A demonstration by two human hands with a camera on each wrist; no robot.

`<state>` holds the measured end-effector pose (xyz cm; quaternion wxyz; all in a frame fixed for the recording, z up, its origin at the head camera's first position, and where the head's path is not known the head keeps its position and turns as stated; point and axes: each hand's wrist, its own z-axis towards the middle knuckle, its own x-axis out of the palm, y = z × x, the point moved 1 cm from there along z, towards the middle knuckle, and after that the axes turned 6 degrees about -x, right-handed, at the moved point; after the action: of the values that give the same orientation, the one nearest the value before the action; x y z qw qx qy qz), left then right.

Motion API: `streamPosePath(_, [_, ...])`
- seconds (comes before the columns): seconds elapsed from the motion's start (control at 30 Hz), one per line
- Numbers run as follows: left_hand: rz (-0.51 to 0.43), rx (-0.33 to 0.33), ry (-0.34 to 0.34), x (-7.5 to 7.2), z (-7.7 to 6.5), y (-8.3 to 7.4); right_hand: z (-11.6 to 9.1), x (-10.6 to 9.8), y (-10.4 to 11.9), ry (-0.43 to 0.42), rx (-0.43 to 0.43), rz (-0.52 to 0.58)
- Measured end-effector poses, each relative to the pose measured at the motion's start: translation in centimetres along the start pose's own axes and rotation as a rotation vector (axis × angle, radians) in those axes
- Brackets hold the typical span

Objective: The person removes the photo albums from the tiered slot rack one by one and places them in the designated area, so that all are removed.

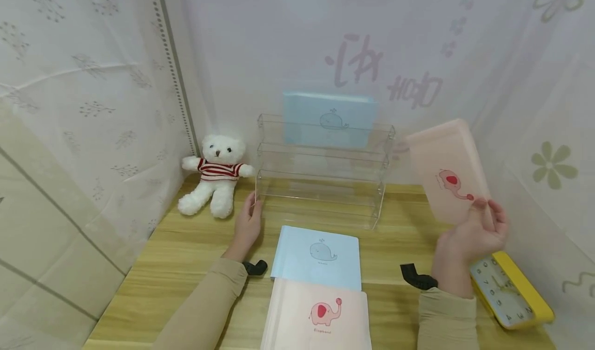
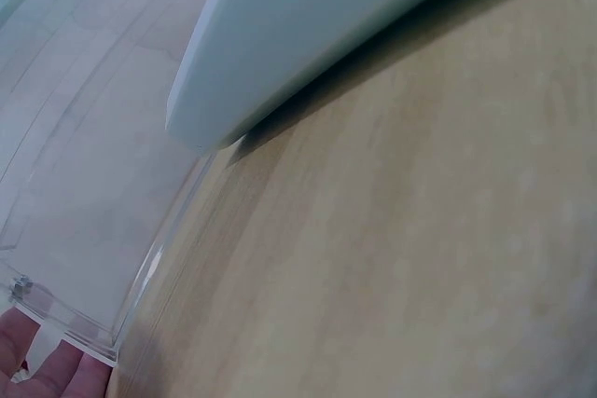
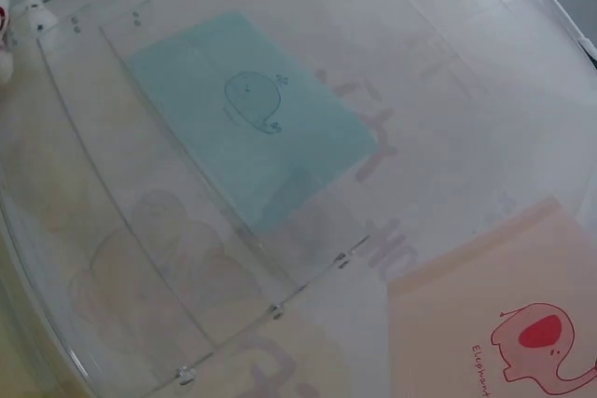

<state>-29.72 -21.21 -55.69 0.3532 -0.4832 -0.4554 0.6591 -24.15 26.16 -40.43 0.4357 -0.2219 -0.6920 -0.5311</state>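
Observation:
A clear acrylic display rack (image 1: 321,185) with several tiers stands at the back of the table. My left hand (image 1: 248,221) holds its left side panel near the bottom, and in the left wrist view the fingertips (image 2: 65,365) show at the panel's edge. Raised to the right of the rack, my right hand (image 1: 481,231) pinches a pink elephant booklet (image 1: 448,174) by its lower right edge; the booklet tilts. On the rack's top tier leans a blue whale booklet (image 1: 330,120). Another blue whale booklet (image 1: 318,254) lies before the rack, overlapped by a second pink elephant booklet (image 1: 321,314).
Left of the rack sits a white teddy bear (image 1: 220,177) in a striped shirt. A yellow clock (image 1: 511,290) lies at the right edge of the wooden table (image 1: 153,283), beside my right forearm. Patterned curtains (image 1: 107,81) surround the table.

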Motion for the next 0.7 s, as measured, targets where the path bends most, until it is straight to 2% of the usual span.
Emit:
streamPosePath(0.13, [0.002,-0.004,0.007,-0.2,0.0,0.1,1.0,-0.4,-1.0,-0.004,0.064,-0.060])
streamPosePath(0.33, [0.020,0.006,0.010,-0.2,0.2,0.3,1.8,-1.3,-3.5,0.010,0.218,-0.261])
streamPosePath(0.53, [0.008,0.008,0.024,0.0,0.2,0.6,1.5,-2.2,-6.1,0.059,0.282,-0.415])
streamPosePath(0.7, [-0.006,0.022,0.017,0.1,0.3,0.6,0.6,-2.3,-7.3,0.111,0.305,-0.468])
